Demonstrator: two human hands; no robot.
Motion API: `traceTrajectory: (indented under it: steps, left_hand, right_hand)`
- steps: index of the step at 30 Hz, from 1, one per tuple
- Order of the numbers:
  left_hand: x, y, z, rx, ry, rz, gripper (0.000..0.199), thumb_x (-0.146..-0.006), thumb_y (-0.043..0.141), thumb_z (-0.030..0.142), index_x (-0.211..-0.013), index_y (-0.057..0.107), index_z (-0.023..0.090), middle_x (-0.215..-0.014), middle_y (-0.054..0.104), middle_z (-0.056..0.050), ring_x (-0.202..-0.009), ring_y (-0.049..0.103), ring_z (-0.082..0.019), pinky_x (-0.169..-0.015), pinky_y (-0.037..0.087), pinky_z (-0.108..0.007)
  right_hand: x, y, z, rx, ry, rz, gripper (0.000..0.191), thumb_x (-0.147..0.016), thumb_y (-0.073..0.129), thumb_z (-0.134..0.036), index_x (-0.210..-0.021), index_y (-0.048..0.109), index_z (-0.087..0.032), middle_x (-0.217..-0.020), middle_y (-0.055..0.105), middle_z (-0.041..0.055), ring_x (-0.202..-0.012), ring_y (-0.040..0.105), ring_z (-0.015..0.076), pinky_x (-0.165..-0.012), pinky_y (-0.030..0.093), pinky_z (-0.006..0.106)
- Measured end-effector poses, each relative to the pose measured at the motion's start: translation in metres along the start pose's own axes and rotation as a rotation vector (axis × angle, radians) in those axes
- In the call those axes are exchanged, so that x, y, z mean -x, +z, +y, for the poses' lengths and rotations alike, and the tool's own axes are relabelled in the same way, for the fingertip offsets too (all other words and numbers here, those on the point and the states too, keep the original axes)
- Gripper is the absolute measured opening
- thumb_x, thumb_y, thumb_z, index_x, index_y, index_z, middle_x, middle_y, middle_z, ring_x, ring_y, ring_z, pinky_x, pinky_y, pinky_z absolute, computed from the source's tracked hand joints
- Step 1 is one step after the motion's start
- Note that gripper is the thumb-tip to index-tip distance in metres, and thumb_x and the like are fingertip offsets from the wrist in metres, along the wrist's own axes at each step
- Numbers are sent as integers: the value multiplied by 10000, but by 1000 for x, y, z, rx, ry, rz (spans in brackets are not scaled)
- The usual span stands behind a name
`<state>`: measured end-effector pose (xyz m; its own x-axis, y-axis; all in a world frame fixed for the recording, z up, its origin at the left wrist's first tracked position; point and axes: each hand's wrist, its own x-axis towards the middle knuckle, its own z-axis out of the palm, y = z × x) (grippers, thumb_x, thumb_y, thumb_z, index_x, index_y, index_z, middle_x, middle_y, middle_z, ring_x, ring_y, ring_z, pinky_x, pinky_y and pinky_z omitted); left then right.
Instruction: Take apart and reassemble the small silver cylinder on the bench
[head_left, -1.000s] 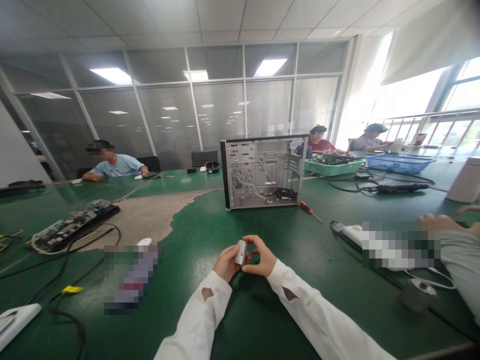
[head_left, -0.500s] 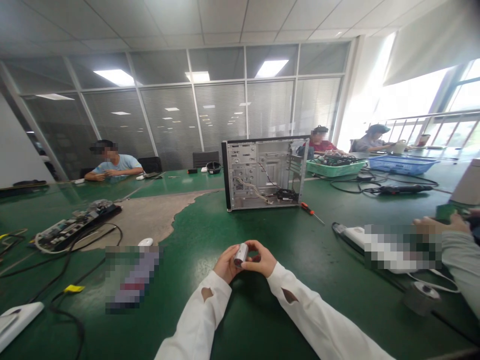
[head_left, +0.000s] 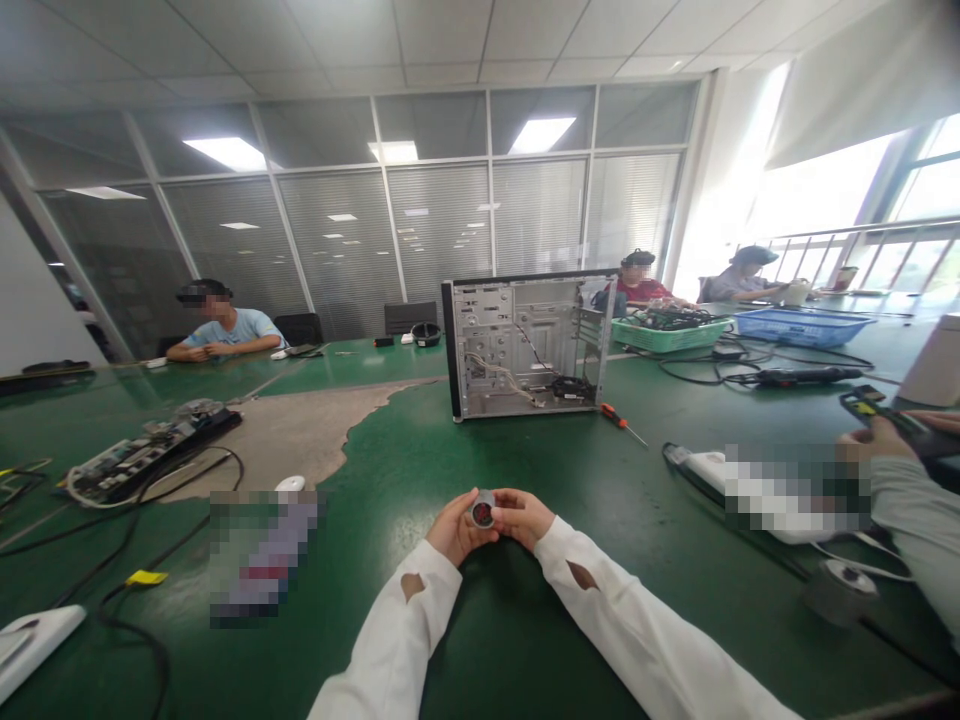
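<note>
Low over the green table, my left hand (head_left: pixel 452 527) and my right hand (head_left: pixel 523 518) are both closed around a small silver cylinder (head_left: pixel 484 512). Its round end faces me and shows dark and red parts inside a grey rim; the exact kind is unclear. The left fingers wrap its left side and underside, while the right thumb and fingers press on its right side. Beyond my hands, an open computer case (head_left: pixel 532 345) stands upright with its inside showing. An orange-handled screwdriver (head_left: pixel 615 416) lies beside the case's lower right corner.
At left lie a circuit-filled strip (head_left: pixel 154 450), black cables and a blurred-out purple item (head_left: pixel 274 555). To the right are a white power strip (head_left: pixel 709 468), a grey metal cylinder (head_left: pixel 840 592) and a co-worker's hand (head_left: pixel 877 440). Green (head_left: pixel 667 338) and blue baskets (head_left: pixel 802 328) stand farther back.
The silver cylinder has been turned so its round end faces me. My right fingers have drawn in closer around it. At right, the co-worker's hands now hold a different-looking dark item.
</note>
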<state>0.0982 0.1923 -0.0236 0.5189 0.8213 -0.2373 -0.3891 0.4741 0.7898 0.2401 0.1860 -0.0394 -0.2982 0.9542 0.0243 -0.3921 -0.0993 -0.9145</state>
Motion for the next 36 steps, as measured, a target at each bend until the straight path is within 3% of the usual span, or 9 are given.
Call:
traceTrajectory:
  steps: [8, 15, 19, 25, 30, 36]
  left_hand:
    - [3, 1, 2, 19, -75, -44, 403, -795, 407, 381, -750, 591, 25, -604, 655, -123, -463, 596, -118, -550, 474, -204]
    - [1, 0, 1, 43, -84, -26, 382, -790, 423, 367, -773, 585, 22, -609, 655, -124, -489, 604, -127, -568, 471, -215]
    - [0, -2, -3, 41, -22, -13, 309, -757, 494, 315, -937, 538, 68, -650, 658, -105, -573, 625, -155, -604, 474, -245]
    - [0, 2, -6, -7, 41, -33, 410, -738, 517, 314, -1091, 462, 114, -709, 648, -83, -617, 622, -148, -634, 473, -250]
    - [1, 7, -7, -45, 77, -8, 399, -718, 542, 300, -1070, 448, 136, -757, 635, -80, -611, 615, -147, -653, 470, -290]
    - [-3, 7, -12, -95, 109, 5, 428, -687, 580, 276, -1062, 403, 169, -729, 613, -53, -604, 603, -143, -655, 463, -316]
  right_hand:
    - [3, 1, -4, -11, 44, 14, 385, -514, 715, -342, -815, 588, -139, -766, 610, 57, -675, 594, 159, -686, 472, 348]
    - [2, 0, -2, -82, 75, 36, 360, -495, 731, -296, -791, 591, -146, -734, 604, 29, -625, 569, 120, -631, 459, 285]
    - [0, 0, -1, -120, 53, 25, 372, -507, 721, -330, -812, 582, -168, -716, 593, 2, -619, 547, 101, -560, 430, 226]
    - [-5, -1, -2, -193, 146, 87, 366, -657, 538, -504, -761, 583, -157, -663, 577, 8, -572, 508, 90, -463, 369, 188]
    - [-6, 0, -2, -172, 87, 86, 367, -619, 570, -503, -739, 585, -156, -640, 568, 12, -553, 504, 104, -424, 343, 195]
    - [-11, -2, 3, -75, -77, 95, 390, -602, 572, -517, -732, 590, -149, -645, 572, 12, -574, 505, 110, -523, 380, 229]
